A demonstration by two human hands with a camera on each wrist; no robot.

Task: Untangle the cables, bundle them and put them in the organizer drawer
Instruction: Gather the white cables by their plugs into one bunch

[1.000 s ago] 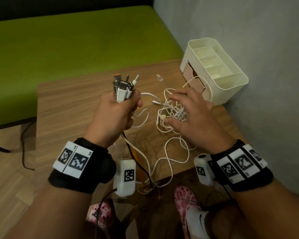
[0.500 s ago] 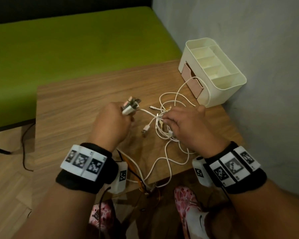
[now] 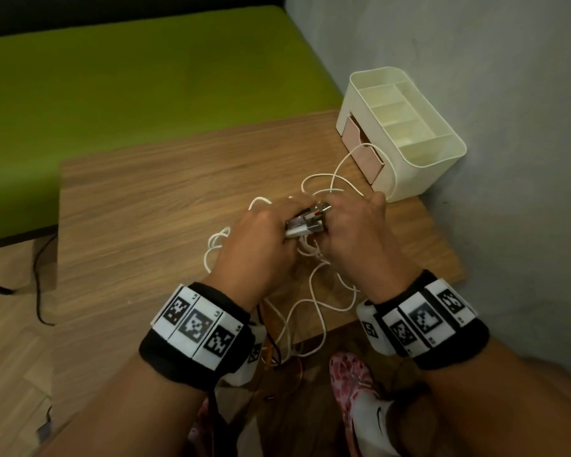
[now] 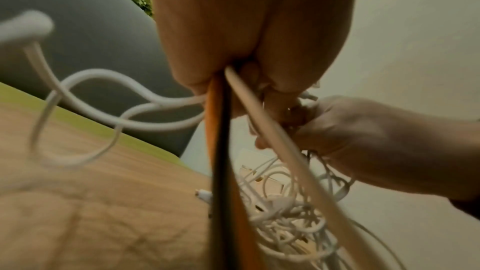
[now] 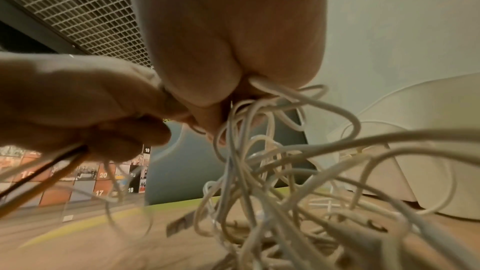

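While hands (image 3: 261, 245) grip cables (image 3: 310, 301), organizer (image 3: 419, 173) holds nothing.

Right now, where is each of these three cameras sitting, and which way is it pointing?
Head: worn on the head, looking down at the table, organizer, both wrists and a shoe.
Left wrist: under the left hand, looking along it at the gripped orange, black and white cables.
Right wrist: under the right hand, looking along it at the white tangle it holds.
Shared: each wrist view shows the other hand; all show the cables.
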